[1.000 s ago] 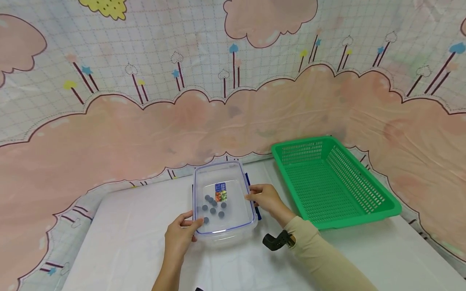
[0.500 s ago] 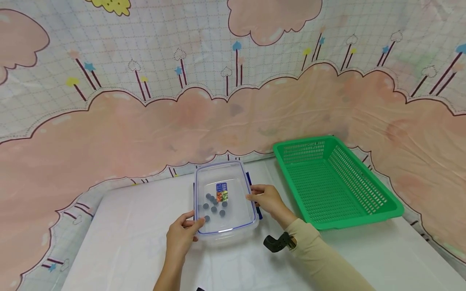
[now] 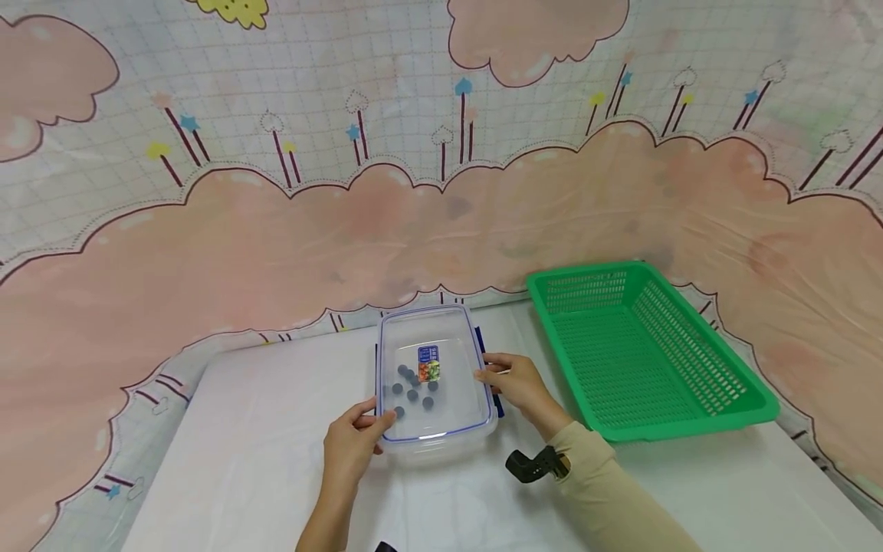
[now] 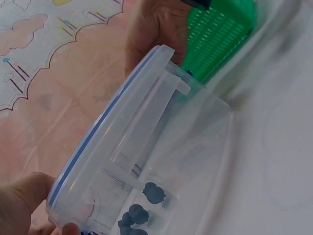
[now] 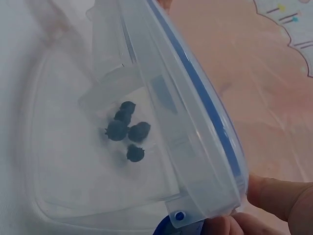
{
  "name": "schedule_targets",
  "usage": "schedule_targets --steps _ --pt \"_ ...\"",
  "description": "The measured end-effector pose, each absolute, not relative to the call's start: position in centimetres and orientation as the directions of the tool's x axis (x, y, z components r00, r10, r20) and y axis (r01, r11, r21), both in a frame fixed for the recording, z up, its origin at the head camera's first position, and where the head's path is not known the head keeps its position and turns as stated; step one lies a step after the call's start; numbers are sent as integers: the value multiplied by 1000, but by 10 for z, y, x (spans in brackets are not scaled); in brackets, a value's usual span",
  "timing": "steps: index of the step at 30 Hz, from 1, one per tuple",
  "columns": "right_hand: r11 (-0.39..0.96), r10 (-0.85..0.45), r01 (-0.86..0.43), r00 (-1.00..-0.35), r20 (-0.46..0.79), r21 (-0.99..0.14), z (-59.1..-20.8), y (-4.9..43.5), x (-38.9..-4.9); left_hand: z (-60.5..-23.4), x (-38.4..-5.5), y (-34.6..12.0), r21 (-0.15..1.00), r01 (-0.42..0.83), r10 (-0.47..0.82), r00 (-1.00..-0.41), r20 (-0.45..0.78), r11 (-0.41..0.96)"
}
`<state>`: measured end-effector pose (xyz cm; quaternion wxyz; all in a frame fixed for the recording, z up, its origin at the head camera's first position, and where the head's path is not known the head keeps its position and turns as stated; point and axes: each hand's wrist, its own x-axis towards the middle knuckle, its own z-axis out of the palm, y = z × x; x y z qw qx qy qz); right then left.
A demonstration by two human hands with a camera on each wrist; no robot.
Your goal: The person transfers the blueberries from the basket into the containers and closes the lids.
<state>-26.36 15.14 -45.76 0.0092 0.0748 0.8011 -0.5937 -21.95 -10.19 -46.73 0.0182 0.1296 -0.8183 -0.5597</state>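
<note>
A clear food storage container [image 3: 458, 410] has its lid on, with a blue seal running round the edge. Several blueberries [image 3: 412, 395] lie loose on its floor; their crowns show in the left wrist view, as on this blueberry [image 4: 154, 193]. My left hand [image 3: 350, 445] grips the near left corner, thumb over the lid's edge and fingers below. On the right side my right hand [image 3: 520, 387] pinches the rim beside a dark blue latch [image 3: 499, 405] that sticks outward. A clear flap [image 4: 146, 127] hangs from the rim, away from the wall.
To the right stands a green plastic basket [image 3: 690, 425] with slotted walls. A white cloth [image 3: 262, 460] covers the table, and a patterned fabric backdrop [image 3: 386, 245] rises behind it. A printed label [image 3: 428, 363] shows on the container.
The whole scene shifts slightly to the right in the head view. Both hands keep the same hold on the container, which stays in place relative to the basket.
</note>
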Motion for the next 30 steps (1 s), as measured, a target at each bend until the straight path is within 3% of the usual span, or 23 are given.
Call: schedule_targets --steps 22,30 --pt "357 80 132 -991 -110 -925 -452 153 -273 -466 -228 -114 912 -165 -195 -976 -97 375" --pt "270 145 174 -980 -138 -947 -470 162 -261 -484 -231 -133 918 -230 -217 -962 -165 323"
